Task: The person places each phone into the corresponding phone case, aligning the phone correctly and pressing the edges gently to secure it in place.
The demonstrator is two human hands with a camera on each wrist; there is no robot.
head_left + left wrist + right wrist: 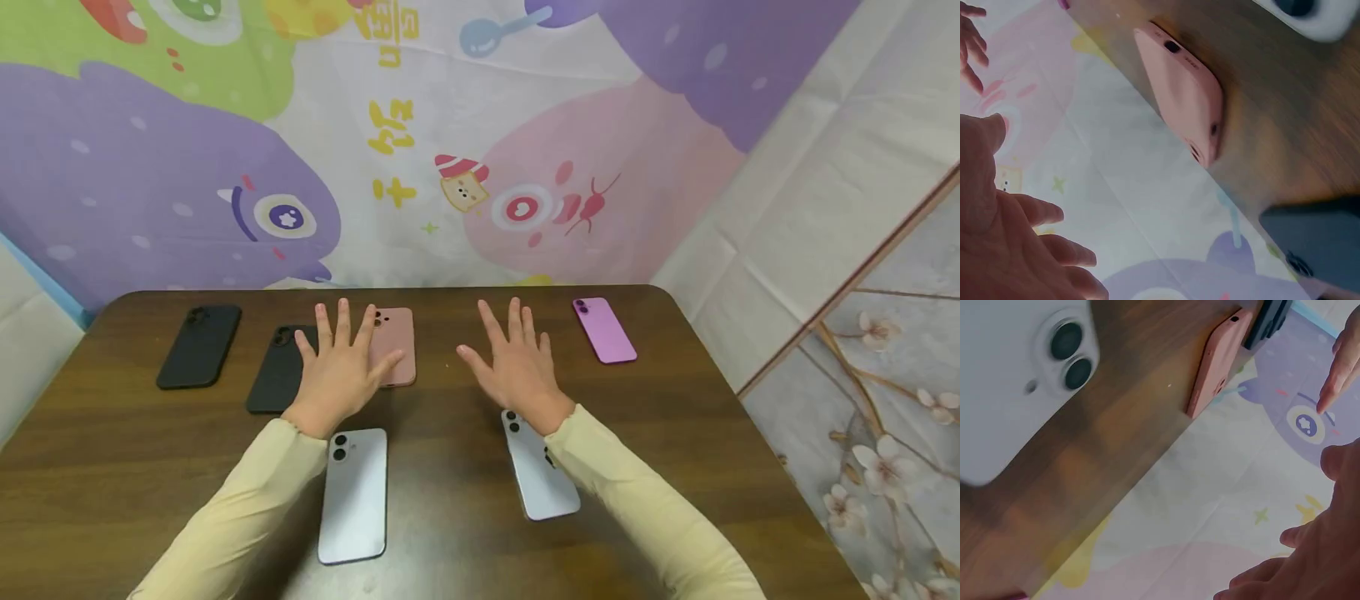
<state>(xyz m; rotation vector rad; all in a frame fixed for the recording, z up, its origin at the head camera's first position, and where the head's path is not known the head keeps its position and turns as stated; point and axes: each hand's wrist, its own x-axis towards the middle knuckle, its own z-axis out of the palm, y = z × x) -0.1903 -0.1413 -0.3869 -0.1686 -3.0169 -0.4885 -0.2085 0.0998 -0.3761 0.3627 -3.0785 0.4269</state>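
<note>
My left hand (pixel 335 379) spreads its fingers above the table, with nothing in it. Beneath and beside it lie a black phone (pixel 272 379), partly covered by the hand, and a pink phone (pixel 399 337). A white phone (pixel 354 500) lies face down just below the left wrist. My right hand (pixel 519 371) is also spread and holds nothing. Another white phone (pixel 543 483) lies under the right wrist, its edge hidden by the sleeve. In the left wrist view, the pink phone (pixel 1179 94) rests apart from the left fingers (pixel 1041 209).
A second black phone (pixel 198 346) lies at the far left of the brown wooden table (pixel 457 533). A purple phone (pixel 604 330) is at the back right. Behind the table's far edge hangs a cartoon-printed cloth (pixel 420 242); a floral panel (pixel 885 400) stands at the right.
</note>
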